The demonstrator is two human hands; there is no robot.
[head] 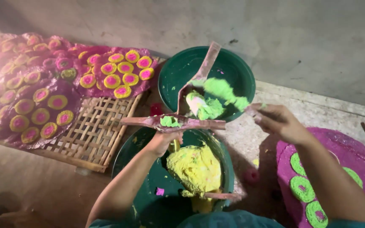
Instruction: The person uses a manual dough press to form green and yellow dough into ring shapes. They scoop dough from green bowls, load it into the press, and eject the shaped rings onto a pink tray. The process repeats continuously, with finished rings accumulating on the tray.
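Nearest to us sat the green bowl [148, 185] with the yellow dough [196, 168] heaped inside it. Above it our left hand [162, 141] kept a closed grip on a long flat stick [178, 123], a dab of green dough [170, 121] lying on it. Our right hand [277, 121] pinched a small bit of dough near the second green bowl [233, 67], which held green dough and another stick. Ringed discs [112, 80] lay on the bamboo tray [91, 135], well apart to the left.
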